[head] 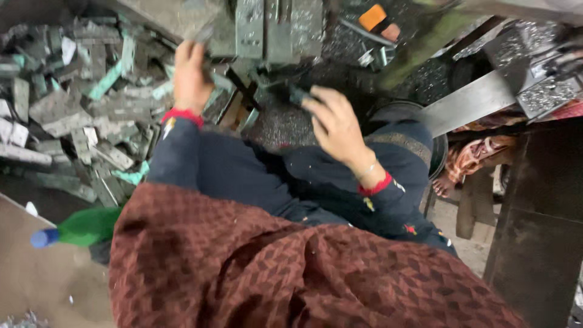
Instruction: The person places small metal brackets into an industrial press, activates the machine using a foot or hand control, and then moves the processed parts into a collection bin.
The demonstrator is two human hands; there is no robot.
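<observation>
We're looking down over a dark red patterned shawl (291, 273) and navy sleeves with red cuffs, and both hands are out over the work. Our left hand (191, 76) reaches up to the heap of grey and pale green flat metal strips (91, 109) piled at the left; its fingers curl onto a piece at the top edge of the heap, though blur keeps us from saying whether they have closed on it. Our right hand (337, 124) is clamped on a small dark metal piece (300, 95), pinched at the fingertips just below the grey metal press block (270, 27) at the top of the view.

The hands are well apart, one feeding from the heap, one at the machine. To handle this well, we judge the right fingers should keep to the near end of the piece and stay clear of the block's underside, while the left takes a single strip and not a tangle of them.

The surface under the block, strewn with shiny metal chips (279, 124), is partly covered by our arms. A green plastic bottle with a blue cap (76, 229) lies low at the left, its base hidden under the shawl. An orange tool handle (373, 17) is cut off at the top. At the right, patterned cloth and what looks like a foot (446, 185) belong to someone else, mostly hidden.
</observation>
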